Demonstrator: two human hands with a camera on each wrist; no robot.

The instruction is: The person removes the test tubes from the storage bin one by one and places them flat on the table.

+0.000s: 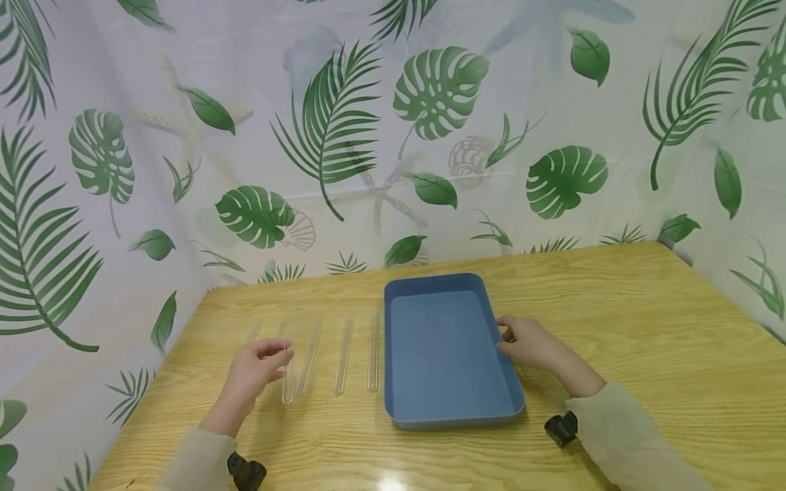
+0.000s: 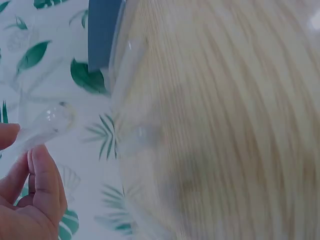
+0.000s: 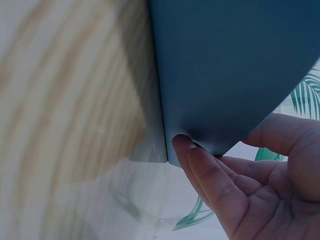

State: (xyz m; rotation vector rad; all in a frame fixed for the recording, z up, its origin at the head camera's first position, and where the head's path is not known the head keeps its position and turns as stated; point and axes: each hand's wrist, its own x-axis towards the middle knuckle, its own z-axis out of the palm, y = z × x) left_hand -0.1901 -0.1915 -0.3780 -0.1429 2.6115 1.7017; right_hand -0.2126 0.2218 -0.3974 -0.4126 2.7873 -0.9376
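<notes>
Our left hand [image 1: 252, 375] pinches a clear tube [image 1: 287, 382] at lower left on the counter [image 1: 614, 307]; our right hand [image 1: 528, 341] grips the blue tray's [image 1: 454, 416] right rim. The slick glass might slip and roll.

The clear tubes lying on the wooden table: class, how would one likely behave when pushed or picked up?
The clear tubes are round and lie flat, so one probably rolls sideways if nudged. They look thin-walled and glassy, so likely light, stiff, slippery and perhaps breakable. The left hand is on one.
</notes>
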